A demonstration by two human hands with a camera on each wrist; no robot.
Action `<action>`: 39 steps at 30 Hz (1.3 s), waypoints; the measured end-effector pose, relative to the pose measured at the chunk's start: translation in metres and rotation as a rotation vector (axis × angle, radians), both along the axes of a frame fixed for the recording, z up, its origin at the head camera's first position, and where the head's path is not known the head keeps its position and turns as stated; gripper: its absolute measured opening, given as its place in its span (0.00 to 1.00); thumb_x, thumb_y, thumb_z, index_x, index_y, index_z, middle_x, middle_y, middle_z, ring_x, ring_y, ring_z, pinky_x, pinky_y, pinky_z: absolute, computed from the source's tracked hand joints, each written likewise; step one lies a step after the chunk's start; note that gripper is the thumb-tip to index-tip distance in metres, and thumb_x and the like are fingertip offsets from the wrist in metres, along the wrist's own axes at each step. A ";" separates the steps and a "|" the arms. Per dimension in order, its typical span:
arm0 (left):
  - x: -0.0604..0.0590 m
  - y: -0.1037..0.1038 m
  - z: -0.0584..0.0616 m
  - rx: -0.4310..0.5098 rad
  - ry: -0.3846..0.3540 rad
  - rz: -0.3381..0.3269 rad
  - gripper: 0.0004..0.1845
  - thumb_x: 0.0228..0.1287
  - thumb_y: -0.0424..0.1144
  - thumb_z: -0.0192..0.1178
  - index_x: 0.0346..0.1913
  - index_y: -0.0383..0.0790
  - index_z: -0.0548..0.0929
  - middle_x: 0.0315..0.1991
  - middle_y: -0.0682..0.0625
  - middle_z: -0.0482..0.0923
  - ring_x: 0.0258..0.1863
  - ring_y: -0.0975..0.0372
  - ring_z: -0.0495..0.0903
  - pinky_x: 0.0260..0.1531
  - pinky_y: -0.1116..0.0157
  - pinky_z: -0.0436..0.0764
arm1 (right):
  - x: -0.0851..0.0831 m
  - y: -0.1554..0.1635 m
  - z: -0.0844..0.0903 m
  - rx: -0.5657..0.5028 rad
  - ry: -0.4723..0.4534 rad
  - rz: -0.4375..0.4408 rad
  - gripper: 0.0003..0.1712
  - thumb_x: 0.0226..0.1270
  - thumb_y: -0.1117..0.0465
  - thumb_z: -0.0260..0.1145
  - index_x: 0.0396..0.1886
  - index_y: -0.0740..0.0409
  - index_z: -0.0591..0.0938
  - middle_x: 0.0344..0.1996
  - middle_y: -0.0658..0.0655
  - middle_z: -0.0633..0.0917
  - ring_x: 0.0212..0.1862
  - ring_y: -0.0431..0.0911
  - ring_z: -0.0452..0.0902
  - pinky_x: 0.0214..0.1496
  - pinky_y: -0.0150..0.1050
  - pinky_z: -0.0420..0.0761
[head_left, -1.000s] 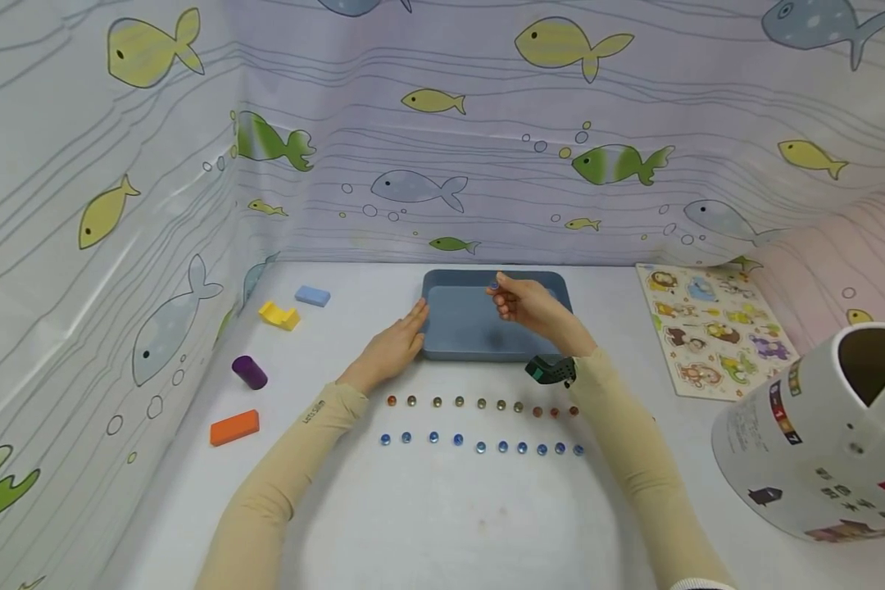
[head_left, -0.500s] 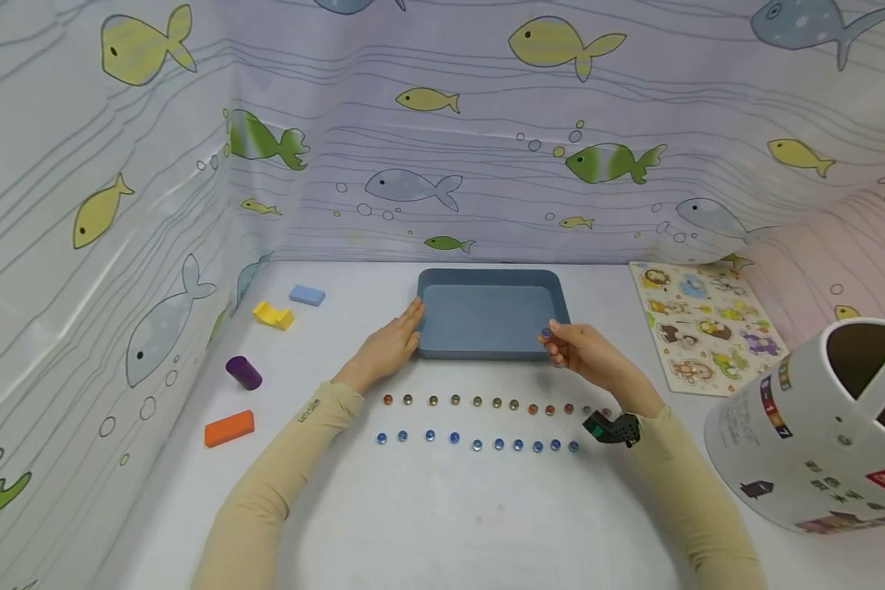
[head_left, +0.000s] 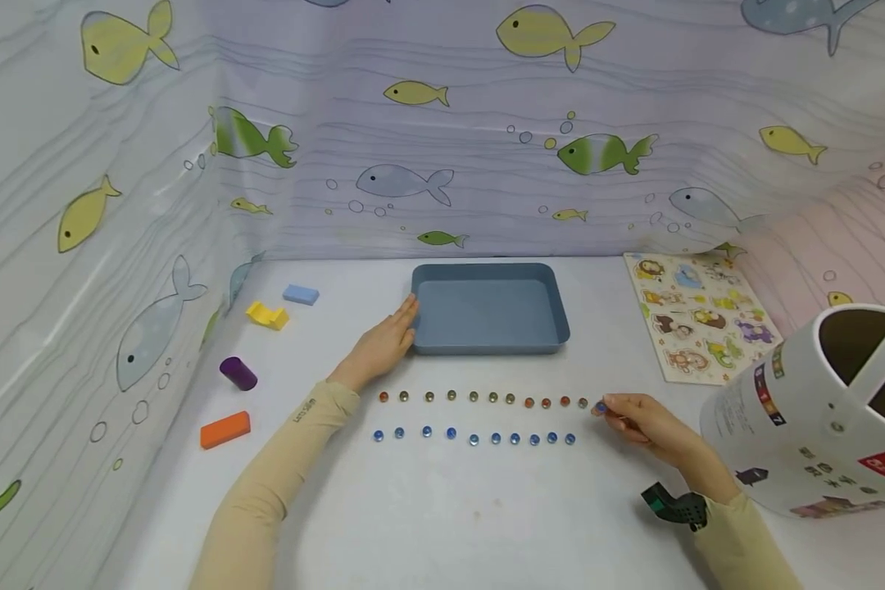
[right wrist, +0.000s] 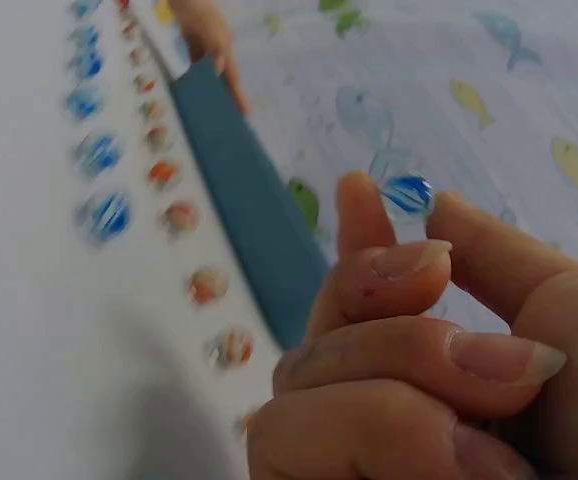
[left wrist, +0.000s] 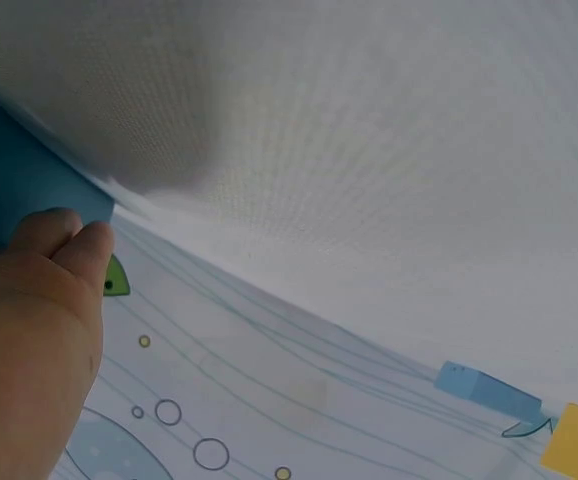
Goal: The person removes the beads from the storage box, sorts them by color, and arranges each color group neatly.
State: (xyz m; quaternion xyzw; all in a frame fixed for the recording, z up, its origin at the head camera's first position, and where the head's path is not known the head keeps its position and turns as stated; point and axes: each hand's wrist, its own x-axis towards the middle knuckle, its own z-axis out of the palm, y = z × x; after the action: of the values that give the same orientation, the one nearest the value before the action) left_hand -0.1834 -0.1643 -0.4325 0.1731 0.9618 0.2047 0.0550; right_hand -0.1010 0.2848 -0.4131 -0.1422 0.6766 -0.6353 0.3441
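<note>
Between thumb and index finger, my right hand (head_left: 652, 426) pinches a clear glass marble with a blue swirl (right wrist: 409, 196), raised above the table. It is at the right end of a row of orange and amber marbles (head_left: 451, 395); a row of blue marbles (head_left: 451, 433) runs nearer to me. The blue-grey rectangular tray (head_left: 487, 315) lies flat behind both rows, its floor bare. With fingers extended, my left hand (head_left: 383, 344) touches the tray's left side. In the left wrist view that hand's fingertips are against the tray's blue wall (left wrist: 29, 180).
Toy blocks stand at the left: light blue (head_left: 301, 294), yellow (head_left: 268, 315), purple (head_left: 238, 373) and orange (head_left: 224, 429). An animal puzzle board (head_left: 704, 319) lies at the back right. A large white bucket (head_left: 796, 426) is close to my right forearm. A fish-print curtain (head_left: 317, 197) borders the table.
My right hand has moved from over the tray, right and towards me, to the right end of the orange row, still pinching the blue marble. My left hand stays at the tray's side.
</note>
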 end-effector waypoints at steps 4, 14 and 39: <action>0.001 -0.003 0.003 -0.004 0.001 0.008 0.30 0.77 0.41 0.37 0.77 0.36 0.47 0.79 0.45 0.40 0.77 0.51 0.50 0.75 0.50 0.56 | 0.012 0.005 -0.012 0.090 0.010 -0.035 0.19 0.80 0.58 0.46 0.30 0.50 0.80 0.14 0.40 0.65 0.14 0.37 0.47 0.16 0.45 0.42; 0.004 -0.007 0.005 -0.010 -0.012 0.016 0.31 0.77 0.41 0.37 0.77 0.36 0.46 0.79 0.44 0.39 0.77 0.51 0.49 0.75 0.49 0.56 | 0.022 -0.010 -0.022 0.436 0.223 -0.133 0.19 0.70 0.58 0.61 0.50 0.70 0.81 0.15 0.45 0.64 0.17 0.34 0.57 0.17 0.28 0.60; 0.004 0.001 0.006 -0.031 -0.030 -0.010 0.30 0.77 0.42 0.37 0.76 0.35 0.49 0.79 0.44 0.41 0.77 0.49 0.50 0.75 0.47 0.55 | 0.036 -0.016 -0.021 0.521 0.300 -0.156 0.16 0.62 0.60 0.69 0.48 0.62 0.82 0.20 0.49 0.70 0.21 0.36 0.62 0.22 0.29 0.65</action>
State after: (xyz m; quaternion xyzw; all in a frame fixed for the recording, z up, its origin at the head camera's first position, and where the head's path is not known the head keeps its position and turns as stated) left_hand -0.1796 -0.1637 -0.4263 0.1739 0.9631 0.1920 0.0730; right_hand -0.0648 0.2690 -0.4340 -0.0888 0.8688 -0.4370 0.2155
